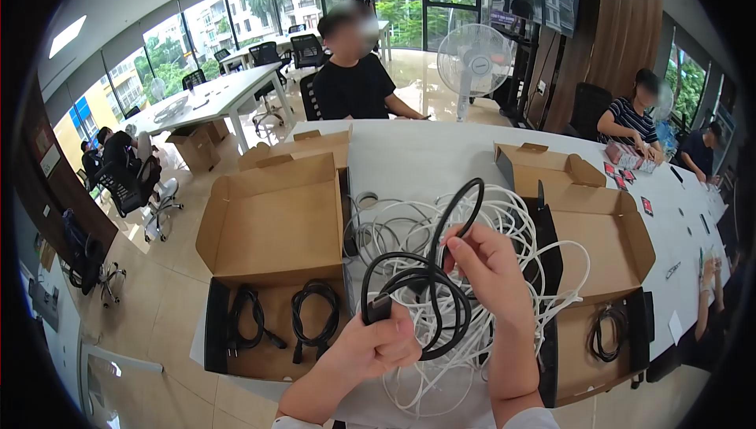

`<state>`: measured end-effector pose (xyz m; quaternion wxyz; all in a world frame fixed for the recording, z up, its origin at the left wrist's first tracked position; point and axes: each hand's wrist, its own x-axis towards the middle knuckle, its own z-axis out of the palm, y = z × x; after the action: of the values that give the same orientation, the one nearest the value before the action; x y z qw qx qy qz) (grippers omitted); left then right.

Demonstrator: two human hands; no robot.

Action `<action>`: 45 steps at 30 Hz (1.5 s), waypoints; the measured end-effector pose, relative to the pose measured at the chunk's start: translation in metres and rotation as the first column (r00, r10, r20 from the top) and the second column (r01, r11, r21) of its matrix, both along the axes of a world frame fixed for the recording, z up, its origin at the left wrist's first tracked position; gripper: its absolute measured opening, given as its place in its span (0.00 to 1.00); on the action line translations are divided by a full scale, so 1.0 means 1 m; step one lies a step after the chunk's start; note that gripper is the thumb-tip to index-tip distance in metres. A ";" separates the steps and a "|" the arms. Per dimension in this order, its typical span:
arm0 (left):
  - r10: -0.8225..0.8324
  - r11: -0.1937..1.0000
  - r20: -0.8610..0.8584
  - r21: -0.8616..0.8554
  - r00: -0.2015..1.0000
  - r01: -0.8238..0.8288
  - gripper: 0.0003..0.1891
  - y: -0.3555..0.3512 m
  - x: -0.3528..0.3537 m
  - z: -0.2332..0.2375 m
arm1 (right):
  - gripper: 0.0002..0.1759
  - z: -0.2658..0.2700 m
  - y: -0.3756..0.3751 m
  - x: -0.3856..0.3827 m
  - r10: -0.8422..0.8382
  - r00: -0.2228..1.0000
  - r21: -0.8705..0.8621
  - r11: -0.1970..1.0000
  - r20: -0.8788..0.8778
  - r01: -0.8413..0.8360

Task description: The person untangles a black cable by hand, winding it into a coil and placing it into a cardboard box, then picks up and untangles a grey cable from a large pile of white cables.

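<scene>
Coiling looks midway: the left hand (pixel 378 344) is clenched round the gathered loops of the black cable (pixel 417 275) above the bench's (pixel 425 153) near edge, while the right hand (pixel 487 271) pinches its free loop upward. Laying that loop onto the coil calls for keeping clear of the white cables (pixel 520 220) heaped beneath. An open box (pixel 268 224) toward the left edge holds two coiled cables (pixel 315 319).
</scene>
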<state>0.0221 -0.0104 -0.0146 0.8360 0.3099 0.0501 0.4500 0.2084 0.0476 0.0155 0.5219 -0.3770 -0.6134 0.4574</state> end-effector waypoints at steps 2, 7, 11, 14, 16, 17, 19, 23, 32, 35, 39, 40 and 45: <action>-0.038 0.999 0.031 0.038 0.999 0.037 0.16 0.008 -0.004 -0.005 | 0.07 -0.001 -0.002 0.002 0.096 0.994 -0.011 0.995 -0.046 -0.096; -0.028 0.999 0.035 0.030 0.999 0.027 0.16 0.009 -0.001 -0.003 | 0.07 0.000 -0.003 0.003 0.155 0.980 -0.019 0.987 -0.124 -0.158; -0.057 0.997 -0.008 -0.046 0.998 0.056 0.18 0.005 -0.004 -0.001 | 0.08 -0.002 -0.001 -0.001 0.206 0.966 -0.043 0.976 -0.154 -0.215; -0.085 0.996 0.057 -0.016 0.995 0.086 0.18 0.009 -0.007 -0.004 | 0.09 -0.007 0.003 0.001 0.226 0.956 -0.102 0.963 -0.185 -0.248; -0.092 0.996 0.071 -0.010 0.993 0.093 0.17 0.010 -0.009 -0.004 | 0.09 -0.005 0.000 0.000 0.230 0.935 -0.166 0.945 -0.270 -0.281; -0.098 0.995 0.078 0.000 0.992 0.098 0.17 0.013 -0.009 -0.003 | 0.08 -0.002 0.000 0.000 0.229 0.923 -0.191 0.936 -0.309 -0.296; -0.034 0.999 0.024 0.023 0.999 0.033 0.18 0.013 -0.007 0.001 | 0.09 -0.005 0.001 0.002 0.287 0.866 -0.238 0.883 -0.410 -0.405; 0.004 0.998 0.011 0.066 1.000 -0.004 0.18 0.015 -0.009 -0.001 | 0.10 -0.006 -0.001 -0.004 0.344 0.753 -0.298 0.764 -0.561 -0.572; 0.033 0.999 -0.045 -0.016 0.998 -0.034 0.11 0.013 -0.008 0.000 | 0.12 -0.038 0.012 -0.006 0.479 0.482 -0.184 0.543 -0.734 -0.819; 0.090 0.991 -0.142 -0.086 0.986 -0.103 0.09 0.012 -0.007 0.007 | 0.14 -0.044 0.014 -0.009 0.499 0.408 -0.132 0.499 -0.765 -0.857; 0.183 0.956 -0.120 -0.209 0.976 -0.205 0.07 0.013 0.001 0.004 | 0.12 -0.027 0.011 -0.015 0.562 0.408 -0.105 0.493 -0.719 -0.864; 0.198 0.936 -0.133 -0.268 0.971 -0.228 0.07 0.012 0.002 0.007 | 0.11 -0.023 0.009 -0.018 0.557 0.401 -0.086 0.506 -0.727 -0.858; 0.194 0.917 -0.156 -0.321 0.969 -0.235 0.08 0.018 0.002 0.009 | 0.11 -0.033 0.012 -0.017 0.492 0.390 -0.113 0.502 -0.779 -0.858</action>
<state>0.0245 0.0080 -0.0058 0.8176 0.1815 0.2107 0.5041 0.1911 0.0595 -0.0175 0.3362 -0.0122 -0.3437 0.8767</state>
